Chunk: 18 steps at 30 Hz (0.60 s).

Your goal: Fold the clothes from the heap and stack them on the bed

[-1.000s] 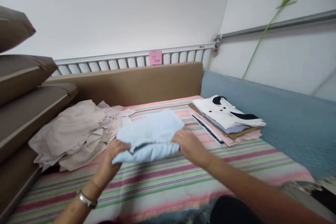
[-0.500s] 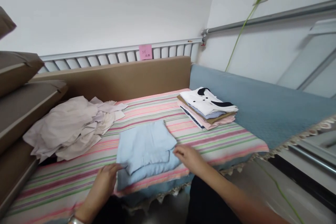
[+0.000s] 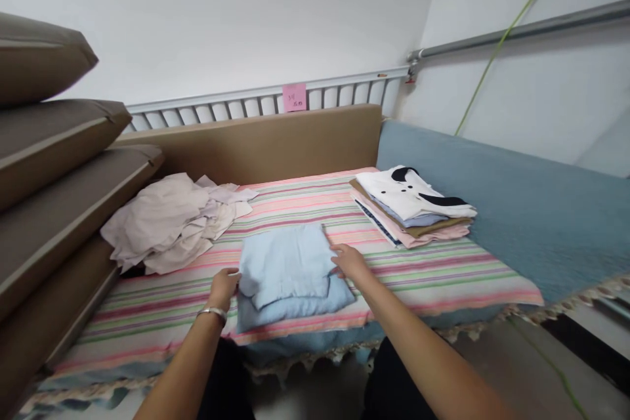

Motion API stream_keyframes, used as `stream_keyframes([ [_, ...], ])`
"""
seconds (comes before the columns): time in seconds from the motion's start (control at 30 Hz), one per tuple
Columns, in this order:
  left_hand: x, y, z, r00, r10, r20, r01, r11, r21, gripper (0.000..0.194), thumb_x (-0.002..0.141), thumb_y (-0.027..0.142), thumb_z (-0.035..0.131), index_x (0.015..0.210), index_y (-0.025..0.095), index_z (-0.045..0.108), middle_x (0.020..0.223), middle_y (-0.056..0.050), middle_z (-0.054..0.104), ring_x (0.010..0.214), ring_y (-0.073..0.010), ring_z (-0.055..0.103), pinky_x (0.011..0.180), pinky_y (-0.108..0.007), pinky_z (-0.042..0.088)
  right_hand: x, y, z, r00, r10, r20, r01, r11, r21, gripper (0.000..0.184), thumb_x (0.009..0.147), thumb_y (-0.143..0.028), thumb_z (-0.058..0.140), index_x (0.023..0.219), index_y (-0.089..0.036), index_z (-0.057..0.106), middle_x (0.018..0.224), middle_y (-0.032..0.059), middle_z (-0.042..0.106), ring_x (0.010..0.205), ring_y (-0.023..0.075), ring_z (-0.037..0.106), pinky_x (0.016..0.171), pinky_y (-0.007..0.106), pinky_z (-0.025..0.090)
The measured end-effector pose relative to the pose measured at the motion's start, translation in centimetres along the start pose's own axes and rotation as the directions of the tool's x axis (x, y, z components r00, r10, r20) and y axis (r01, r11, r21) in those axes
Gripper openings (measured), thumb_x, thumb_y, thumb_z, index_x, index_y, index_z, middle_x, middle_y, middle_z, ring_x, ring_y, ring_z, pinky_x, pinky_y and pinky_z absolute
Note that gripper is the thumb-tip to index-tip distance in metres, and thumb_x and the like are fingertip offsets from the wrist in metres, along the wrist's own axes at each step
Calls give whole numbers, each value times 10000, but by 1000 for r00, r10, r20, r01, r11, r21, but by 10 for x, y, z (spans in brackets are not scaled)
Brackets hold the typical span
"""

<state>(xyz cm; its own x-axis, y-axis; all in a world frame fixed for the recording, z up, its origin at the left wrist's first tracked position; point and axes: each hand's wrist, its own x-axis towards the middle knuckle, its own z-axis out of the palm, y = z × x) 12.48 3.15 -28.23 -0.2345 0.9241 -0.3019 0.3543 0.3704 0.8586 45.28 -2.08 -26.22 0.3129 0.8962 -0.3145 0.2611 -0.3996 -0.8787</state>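
Note:
A folded light blue garment (image 3: 290, 262) lies flat on the striped cloth (image 3: 290, 207) in front of me; whether it is a shirt or trousers I cannot tell. Its upper layer stops short of the lower one, which shows along the near side. At the left edge, my left hand (image 3: 225, 285) has its fingers closed on the fabric. My right hand (image 3: 350, 262) pinches the opposite edge with thumb and fingers. A silvery band (image 3: 213, 313) circles my left wrist.
A neat stack of folded clothes (image 3: 413, 207), topped by a white one with black trim, sits to the right. Crumpled pale clothes (image 3: 162, 220) lie left, beside piled brown cushions (image 3: 63, 190). Behind run a brown backrest (image 3: 266, 147) and a radiator (image 3: 221, 107).
Both hands have moved farther up the garment's side edges, away from its near corners. Its upper layer lies flatter and straighter. The camera view has shifted left.

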Motion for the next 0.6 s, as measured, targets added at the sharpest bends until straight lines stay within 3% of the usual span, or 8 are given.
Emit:
stream_keyframes([
  [0.2,-11,-11,1,985,-135,103,144,986,-87,91,671,206,586,744,181,538,513,37,546,506,-141,582,559,-280,493,-13,24,-8,981,163,105,-178,972,154,378,786,-108,545,1155,-160,481,927,104,654,766,170,695,647,261,558],
  [0.33,-14,-17,3,984,-130,121,139,988,-73,117,710,255,564,803,189,542,591,16,603,546,-146,608,571,-278,499,-17,29,-11,973,192,126,-203,976,80,336,829,-97,457,1154,-183,470,945,82,667,787,148,693,666,252,547],
  [0.43,-13,-20,1,986,-115,124,115,993,6,159,685,220,570,839,183,564,629,-11,640,571,-177,634,567,-293,499,-15,26,-19,976,205,71,-200,977,-72,284,826,-129,464,1098,-185,523,927,95,679,817,196,687,688,317,539],
  [0.53,-11,-18,-4,994,-66,85,55,991,125,205,675,218,574,872,164,590,698,-74,674,682,-255,668,611,-349,505,-16,17,-27,990,132,-48,-140,964,-226,295,812,-154,487,1097,-173,558,1102,151,633,1060,267,596,864,415,470],
  [0.6,-10,-12,-4,999,31,22,-35,981,189,299,686,257,591,969,162,587,870,-124,688,901,-299,651,753,-386,498,-18,7,-25,991,-75,-113,28,928,-370,330,835,-195,471,1152,-160,554,1231,159,568,1182,264,501,979,415,380],
])
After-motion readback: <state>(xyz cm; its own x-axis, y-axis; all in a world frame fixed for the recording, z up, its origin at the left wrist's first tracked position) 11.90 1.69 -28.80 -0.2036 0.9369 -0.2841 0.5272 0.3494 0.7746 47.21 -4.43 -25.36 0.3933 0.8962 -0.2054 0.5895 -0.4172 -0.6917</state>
